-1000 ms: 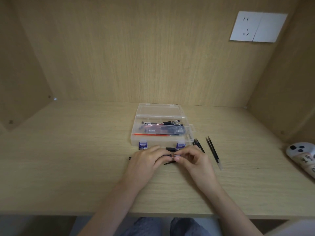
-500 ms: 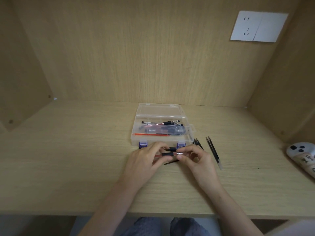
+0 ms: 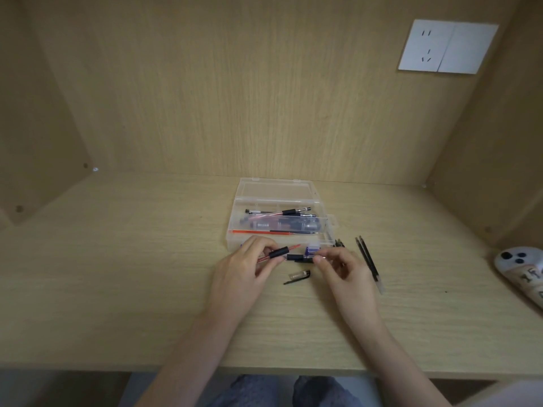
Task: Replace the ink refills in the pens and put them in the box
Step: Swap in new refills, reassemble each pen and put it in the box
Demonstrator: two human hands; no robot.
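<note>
Two hands now apart; left hand (image 3: 241, 277) pinches pen (image 3: 279, 253), right hand (image 3: 343, 271) pinches tip (image 3: 321, 256).

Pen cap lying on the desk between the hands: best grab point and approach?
Pinch the pen cap across its wider clear body at the right end, not the thin dark clip tail pointing lower-left. Come straight down: it lies flat on the desk with bare wood on its near and far sides. The right hand looks nearer, but it pinches a small dark part now.

Wall socket (image 3: 448, 47), wooden desk (image 3: 117, 289)
</note>
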